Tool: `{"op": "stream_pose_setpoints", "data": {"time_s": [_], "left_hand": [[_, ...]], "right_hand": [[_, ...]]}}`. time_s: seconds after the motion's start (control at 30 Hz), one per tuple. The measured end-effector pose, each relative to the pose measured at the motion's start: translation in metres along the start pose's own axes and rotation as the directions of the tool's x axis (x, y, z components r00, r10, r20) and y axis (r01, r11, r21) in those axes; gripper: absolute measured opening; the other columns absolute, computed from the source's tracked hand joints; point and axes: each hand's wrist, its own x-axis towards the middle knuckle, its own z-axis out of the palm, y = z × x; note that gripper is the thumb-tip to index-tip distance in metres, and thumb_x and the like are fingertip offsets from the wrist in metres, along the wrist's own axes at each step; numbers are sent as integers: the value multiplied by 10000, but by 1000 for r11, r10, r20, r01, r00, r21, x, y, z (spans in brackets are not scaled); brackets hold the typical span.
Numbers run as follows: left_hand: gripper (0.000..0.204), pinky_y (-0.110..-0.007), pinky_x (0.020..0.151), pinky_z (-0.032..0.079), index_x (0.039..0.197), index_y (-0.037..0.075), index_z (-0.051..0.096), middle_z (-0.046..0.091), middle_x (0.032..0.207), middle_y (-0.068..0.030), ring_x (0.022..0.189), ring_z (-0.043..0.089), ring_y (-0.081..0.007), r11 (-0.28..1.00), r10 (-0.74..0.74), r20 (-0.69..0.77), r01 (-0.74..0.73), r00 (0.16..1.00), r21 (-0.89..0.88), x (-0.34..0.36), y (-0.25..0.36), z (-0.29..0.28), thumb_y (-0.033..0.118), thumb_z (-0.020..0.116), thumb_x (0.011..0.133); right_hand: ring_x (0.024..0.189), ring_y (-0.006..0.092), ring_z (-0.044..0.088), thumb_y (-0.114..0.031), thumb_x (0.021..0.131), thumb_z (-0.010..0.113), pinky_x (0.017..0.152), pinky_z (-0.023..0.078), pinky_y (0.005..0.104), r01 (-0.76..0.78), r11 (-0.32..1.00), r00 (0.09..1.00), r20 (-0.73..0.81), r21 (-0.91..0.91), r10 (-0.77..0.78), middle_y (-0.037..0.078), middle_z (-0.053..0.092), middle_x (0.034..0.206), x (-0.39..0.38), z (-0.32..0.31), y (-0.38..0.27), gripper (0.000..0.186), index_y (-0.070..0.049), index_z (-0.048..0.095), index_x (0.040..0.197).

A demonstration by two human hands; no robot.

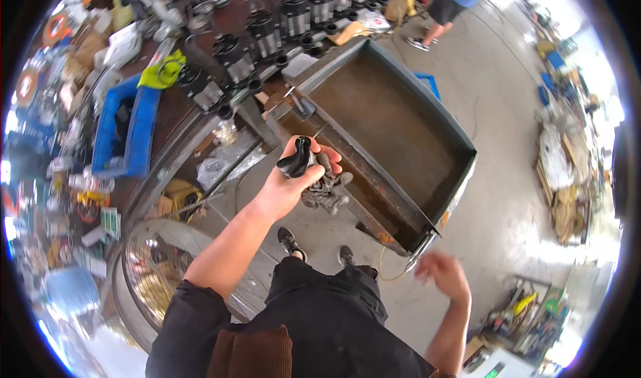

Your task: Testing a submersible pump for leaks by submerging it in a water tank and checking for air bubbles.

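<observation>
My left hand is raised in front of me at the near side of a rusty metal tank. Its fingers are closed round a glossy black curved plastic piece whose exact kind I cannot make out. A bundle of dirty grey work gloves hangs at the same hand, below the fingers, seemingly gripped with it. My right hand is off to the right, near the tank's front corner; motion smears its fingers, and nothing plainly shows in it.
Brownish water fills the tank, and a metal clamp sits on its left end. Black-and-silver pumps line the bench beyond. A blue crate and a round caged fan are at left. A person stands at the back.
</observation>
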Motion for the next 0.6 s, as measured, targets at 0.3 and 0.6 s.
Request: {"op": "stream_pose_setpoints", "data": {"time_s": [0.3,0.6], "left_hand": [[472,-341,887,506,1199,62,387,586,1119,-109,1015,605,-173,633,97,168,-191,981,750,46,29,45,9,711,860],[333,-263,856,489,1242,28,506,595,1119,-23,961,589,-91,899,-200,191,103,961,426,66,68,12,136,667,971]], "right_hand": [[728,142,609,-143,874,722,665,502,282,494,852,847,-124,-173,-516,51,648,829,93,105,-122,314,10,622,1130],[843,119,619,-199,1019,533,705,553,284,266,738,878,161,620,-451,62,628,991,139,98,-138,311,23,571,1234]]}}
